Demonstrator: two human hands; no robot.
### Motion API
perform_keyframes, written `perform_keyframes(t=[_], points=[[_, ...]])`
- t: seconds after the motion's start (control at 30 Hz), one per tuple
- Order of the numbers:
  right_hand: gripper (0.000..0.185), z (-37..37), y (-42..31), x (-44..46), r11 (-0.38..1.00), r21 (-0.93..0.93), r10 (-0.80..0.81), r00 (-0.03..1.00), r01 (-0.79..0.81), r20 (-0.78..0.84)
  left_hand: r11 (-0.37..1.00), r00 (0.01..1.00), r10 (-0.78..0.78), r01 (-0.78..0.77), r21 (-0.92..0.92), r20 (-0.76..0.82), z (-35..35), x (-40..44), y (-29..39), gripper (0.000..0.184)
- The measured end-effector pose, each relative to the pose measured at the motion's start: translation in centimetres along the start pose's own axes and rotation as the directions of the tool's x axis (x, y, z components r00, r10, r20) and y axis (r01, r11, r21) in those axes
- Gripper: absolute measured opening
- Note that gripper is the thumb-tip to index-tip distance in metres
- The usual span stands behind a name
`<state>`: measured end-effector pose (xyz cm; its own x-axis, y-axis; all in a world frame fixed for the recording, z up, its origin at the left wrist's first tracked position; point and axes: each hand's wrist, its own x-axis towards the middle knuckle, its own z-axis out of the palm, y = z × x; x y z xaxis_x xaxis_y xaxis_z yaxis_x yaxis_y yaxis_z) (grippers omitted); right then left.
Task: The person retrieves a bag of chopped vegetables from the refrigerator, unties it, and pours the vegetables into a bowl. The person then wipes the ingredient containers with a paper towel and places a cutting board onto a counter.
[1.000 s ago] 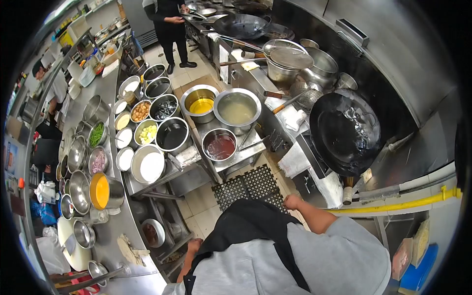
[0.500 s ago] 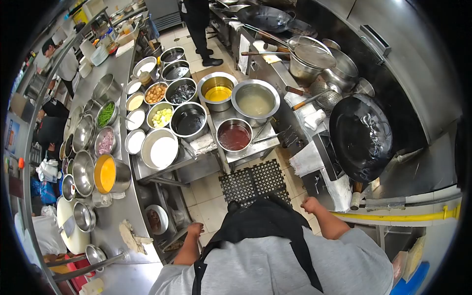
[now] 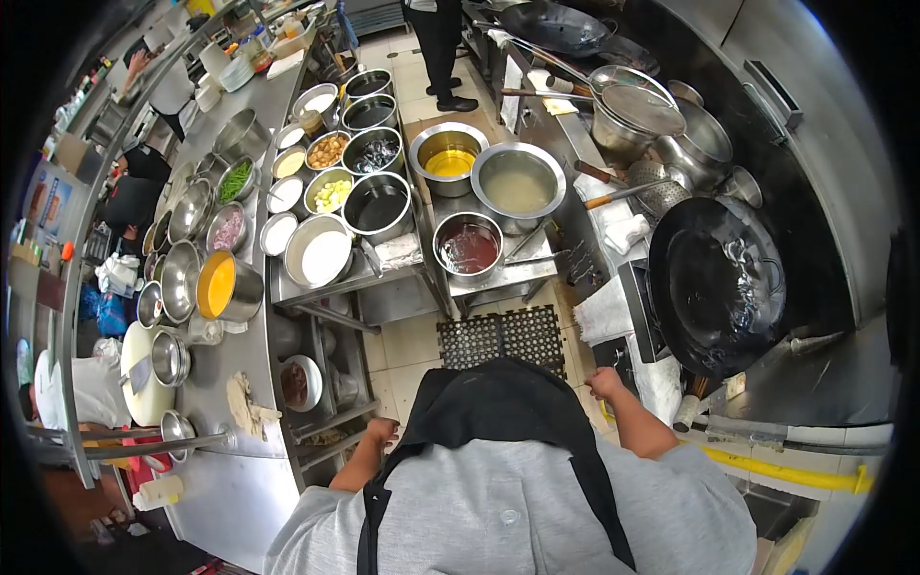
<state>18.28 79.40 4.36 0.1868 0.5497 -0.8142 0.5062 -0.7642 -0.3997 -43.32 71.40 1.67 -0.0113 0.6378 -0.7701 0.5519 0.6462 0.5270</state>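
My left hand (image 3: 383, 430) hangs beside my black apron (image 3: 498, 412), its fingers loosely curled and no object showing in it. It is nearest to the steel shelving under the left counter, where a white bowl (image 3: 312, 383) with dark pieces of food stands. My right hand (image 3: 603, 383) is closed with nothing visible in it. It hovers beside the stove edge, near a folded white cloth (image 3: 606, 312) and below the large black wok (image 3: 714, 287). Ahead of me, apart from both hands, stands a steel pot of dark red liquid (image 3: 468, 247).
A perforated black mat (image 3: 498, 337) lies on the tiled floor ahead. Pots of oil (image 3: 450, 165) and cloudy liquid (image 3: 517, 182) stand beyond it. Several ingredient pots fill the middle table. The left counter (image 3: 216, 479) holds bowls. A person in black trousers (image 3: 438, 48) stands at the back.
The view has shifted, so the counters and pots appear farther right and the stove wok lower. Both my hands stay low at my sides, and I see nothing taken up or put down.
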Motion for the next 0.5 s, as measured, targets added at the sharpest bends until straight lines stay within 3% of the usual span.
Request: perform_keyframes(t=[0.2,0.23,0.3,0.4,0.47,0.5], points=[[0.02,0.9,-0.9,2.6,0.975,-0.207,-0.073,0.996,0.084,0.06,0.995,0.999,0.006,-0.01,-0.1,-0.039,0.6,-1.8,1.6,0.008],[0.02,1.1,1.2,5.1,0.868,-0.378,-0.266,0.944,0.322,0.195,0.991,0.999,0.011,-0.017,-0.131,-0.048,0.5,-2.5,2.0,0.008],[0.02,1.7,3.9,7.9,0.669,-0.499,-0.418,0.834,0.551,0.359,0.984,0.998,0.002,-0.013,-0.177,-0.064,0.5,-3.8,3.0,0.007],[0.02,2.1,3.1,7.1,0.735,-0.514,-0.312,0.893,0.443,0.323,0.983,0.998,-0.001,-0.011,-0.181,-0.066,1.0,-4.3,2.3,0.008],[0.02,1.6,-0.2,2.9,0.958,-0.279,-0.019,0.988,0.063,0.156,0.987,0.998,-0.024,0.013,-0.158,-0.067,1.8,-3.6,0.0,0.01],[0.02,1.6,-0.1,3.1,0.956,-0.286,-0.018,0.987,0.063,0.159,0.989,0.997,-0.036,0.026,-0.146,-0.067,2.2,-3.3,-1.0,0.011]])
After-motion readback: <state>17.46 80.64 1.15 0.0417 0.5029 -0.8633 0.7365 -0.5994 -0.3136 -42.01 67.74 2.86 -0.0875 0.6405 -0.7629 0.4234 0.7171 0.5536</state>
